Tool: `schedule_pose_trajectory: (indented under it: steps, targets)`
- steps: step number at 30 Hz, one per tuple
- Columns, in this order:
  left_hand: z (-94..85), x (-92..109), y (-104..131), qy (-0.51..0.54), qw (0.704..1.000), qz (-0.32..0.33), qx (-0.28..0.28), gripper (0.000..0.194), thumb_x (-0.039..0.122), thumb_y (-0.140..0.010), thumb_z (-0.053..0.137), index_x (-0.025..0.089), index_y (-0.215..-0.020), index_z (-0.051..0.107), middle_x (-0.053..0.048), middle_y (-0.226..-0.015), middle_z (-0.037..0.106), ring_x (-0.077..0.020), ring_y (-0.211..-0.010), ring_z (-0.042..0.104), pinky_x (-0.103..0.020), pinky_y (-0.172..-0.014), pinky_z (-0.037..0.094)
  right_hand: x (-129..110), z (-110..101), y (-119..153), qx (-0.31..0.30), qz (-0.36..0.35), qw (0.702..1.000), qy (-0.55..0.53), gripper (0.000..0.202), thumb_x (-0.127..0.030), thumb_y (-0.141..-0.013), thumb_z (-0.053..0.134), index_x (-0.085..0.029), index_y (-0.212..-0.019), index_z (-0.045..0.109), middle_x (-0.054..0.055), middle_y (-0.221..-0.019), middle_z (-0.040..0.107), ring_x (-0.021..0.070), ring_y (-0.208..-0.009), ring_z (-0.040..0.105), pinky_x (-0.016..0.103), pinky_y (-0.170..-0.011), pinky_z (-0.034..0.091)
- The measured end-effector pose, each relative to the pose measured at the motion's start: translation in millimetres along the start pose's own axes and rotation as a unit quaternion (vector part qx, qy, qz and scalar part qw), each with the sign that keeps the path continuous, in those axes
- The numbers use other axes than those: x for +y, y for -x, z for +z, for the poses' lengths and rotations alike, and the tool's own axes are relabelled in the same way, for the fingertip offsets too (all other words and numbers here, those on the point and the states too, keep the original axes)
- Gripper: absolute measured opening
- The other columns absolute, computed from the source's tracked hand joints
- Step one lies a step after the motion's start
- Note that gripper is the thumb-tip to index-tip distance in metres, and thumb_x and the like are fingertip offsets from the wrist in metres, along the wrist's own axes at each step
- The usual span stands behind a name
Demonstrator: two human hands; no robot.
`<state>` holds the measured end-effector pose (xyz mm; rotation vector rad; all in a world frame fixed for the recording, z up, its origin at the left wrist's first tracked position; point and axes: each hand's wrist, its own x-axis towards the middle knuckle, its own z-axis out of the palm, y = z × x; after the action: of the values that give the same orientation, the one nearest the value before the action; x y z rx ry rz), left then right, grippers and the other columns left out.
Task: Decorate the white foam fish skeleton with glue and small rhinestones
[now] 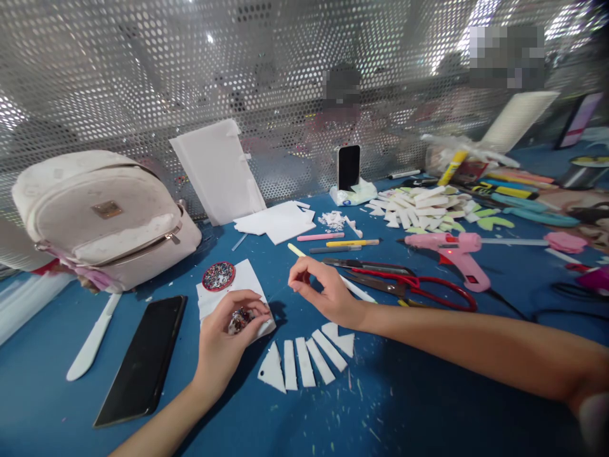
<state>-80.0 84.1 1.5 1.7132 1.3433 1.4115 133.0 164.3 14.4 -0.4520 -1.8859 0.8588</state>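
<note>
- The blue surface (pixel 428 393) carried everything, littered with small scraps.
- A perforated metal screen (pixel 143 63) stood behind it, with a white foam sheet (pixel 216 168) leaning on it.
- A pale backpack (pixel 102 216) lay at the far left, well apart from the hands.
- A black phone (pixel 143 358) lay flat just left of the left forearm; a second phone (pixel 349 166) stood upright on a stand at the back.
- A pink glue gun (pixel 451 251) and red scissors (pixel 409 285) lay right of the right hand, the scissors blades close behind its wrist.
- A heap of white and green foam cuttings (pixel 423 209) sat farther back on the right.
- A fan of white foam strips (pixel 309 358) lay on the surface between the two forearms, touching neither.
- A white foam card (pixel 242 282) lay under the left hand, with a round glittery disc (pixel 219 276) on its far corner.
- The left hand (pixel 228 333) was curled shut around a small glittery piece (pixel 240 318), held over the card.
- The right hand (pixel 323 289) had thumb and forefinger pinched together; what they pinched was too small to tell. A white stick (pixel 352 291) ran beneath it.
</note>
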Motion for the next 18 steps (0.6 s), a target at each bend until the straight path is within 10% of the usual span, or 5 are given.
schedule_pose_trajectory:
  steps: [18]
  targets:
    - [-3.5,-0.5,-1.8,-0.04,0.996,0.063,0.044,0.012,0.017,-0.086,0.072,0.023,-0.095,0.067,0.001,-0.085,0.072,-0.0153,-0.08,0.07,-0.026,-0.076,0.057,4.0,-1.6,0.6,-0.02,0.0,1.0,0.019,0.013,-0.028,-0.101,0.052,-0.019,-0.092,0.057,0.001,-0.083,0.055,0.0129,-0.071,0.05,0.026,-0.066,0.041]
